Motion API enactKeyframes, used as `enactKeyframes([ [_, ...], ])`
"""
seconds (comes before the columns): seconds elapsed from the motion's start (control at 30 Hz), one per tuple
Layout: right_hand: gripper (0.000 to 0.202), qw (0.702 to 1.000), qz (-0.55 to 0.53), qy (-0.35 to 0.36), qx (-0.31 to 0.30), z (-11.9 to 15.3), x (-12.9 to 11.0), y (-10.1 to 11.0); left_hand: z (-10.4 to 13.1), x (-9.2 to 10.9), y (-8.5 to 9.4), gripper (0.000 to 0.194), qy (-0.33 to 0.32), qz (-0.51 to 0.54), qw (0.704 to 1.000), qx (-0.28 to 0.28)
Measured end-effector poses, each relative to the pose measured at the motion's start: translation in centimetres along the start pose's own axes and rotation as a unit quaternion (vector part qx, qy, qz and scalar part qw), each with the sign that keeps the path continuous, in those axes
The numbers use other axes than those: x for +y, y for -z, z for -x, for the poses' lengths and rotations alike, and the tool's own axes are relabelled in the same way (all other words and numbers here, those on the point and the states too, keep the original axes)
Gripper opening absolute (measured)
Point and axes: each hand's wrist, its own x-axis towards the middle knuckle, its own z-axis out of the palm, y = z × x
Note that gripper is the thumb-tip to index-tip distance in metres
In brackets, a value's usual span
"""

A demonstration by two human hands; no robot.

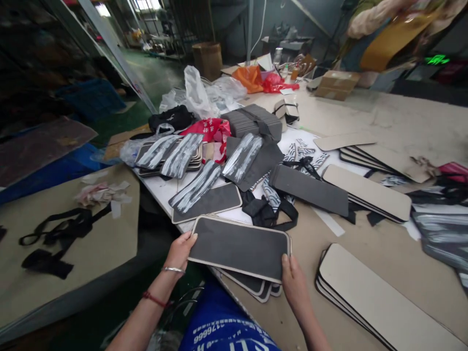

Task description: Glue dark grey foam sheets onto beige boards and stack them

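Holding: one dark panel [237, 248], bare-faced, its opposite ends gripped by my left hand [180, 252] and right hand [294, 282], at the table's [281, 319] near edge. Beneath: a fanned dark stack [252, 283]. Beyond: several white-streaked pieces [197, 187], seemingly the worked portion. Right: beige-topped stacks [369, 192], unstreaked on top; how many remain unworked, I cannot tell.

The left forearm [151, 297] reaches up from 7 o'clock, the left hand [180, 252] closed in a grip, thumb uppermost. From 5 o'clock comes the right forearm [312, 324], the right hand [293, 282] gripping likewise, angled toward 11 o'clock
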Motion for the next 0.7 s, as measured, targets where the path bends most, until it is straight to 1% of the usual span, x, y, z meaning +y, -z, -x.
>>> enactKeyframes([
  [0.07,0.040,0.999,0.034,0.021,-0.006,-0.2,-0.3,-0.2,-0.6,0.5,0.5,0.036,0.000,-0.031,1.000,-0.003],
  [0.1,0.040,0.998,0.063,0.027,-0.012,-0.2,-0.3,-0.3,-0.9,0.7,0.9,0.038,-0.009,-0.063,0.998,0.001],
  [0.17,0.039,0.991,0.131,0.032,-0.020,-0.1,0.0,-0.1,-1.4,1.0,1.5,0.041,-0.062,-0.163,0.984,0.037],
  [0.2,0.039,0.986,0.165,0.032,-0.016,0.0,0.3,0.2,-1.5,1.1,1.8,0.044,-0.102,-0.220,0.968,0.066],
  [0.27,0.039,0.976,0.218,0.030,0.003,0.4,1.0,0.8,-1.5,1.6,1.9,0.048,-0.181,-0.312,0.925,0.120],
  [0.3,0.039,0.971,0.238,0.029,0.019,0.6,1.5,1.2,-1.4,1.9,1.7,0.049,-0.202,-0.347,0.906,0.134],
  [0.33,0.041,0.966,0.255,0.027,0.039,0.8,2.0,1.7,-1.3,2.3,1.3,0.048,-0.209,-0.378,0.891,0.138],
  [0.37,0.043,0.961,0.268,0.024,0.061,1.0,2.5,2.2,-1.1,2.6,0.6,0.046,-0.207,-0.406,0.880,0.131],
  [0.43,0.046,0.953,0.281,0.010,0.110,1.4,3.7,3.4,-0.8,3.1,-1.2,0.043,-0.192,-0.451,0.866,0.099],
  [0.47,0.047,0.950,0.281,0.002,0.134,1.6,4.3,4.1,-0.6,3.3,-2.5,0.042,-0.190,-0.457,0.866,0.072],
  [0.53,0.048,0.946,0.270,-0.019,0.175,2.1,5.6,5.8,0.0,3.1,-5.5,0.042,-0.192,-0.438,0.878,0.006],
  [0.6,0.048,0.942,0.257,-0.046,0.211,2.8,7.0,8.1,1.0,2.2,-8.9,0.045,-0.184,-0.415,0.889,-0.065],
  [0.63,0.047,0.938,0.251,-0.062,0.230,3.2,7.7,9.4,1.5,1.5,-10.7,0.048,-0.175,-0.412,0.888,-0.101],
  [0.7,0.045,0.928,0.239,-0.093,0.272,4.1,9.5,12.3,2.9,-0.6,-14.4,0.052,-0.158,-0.417,0.878,-0.176],
])
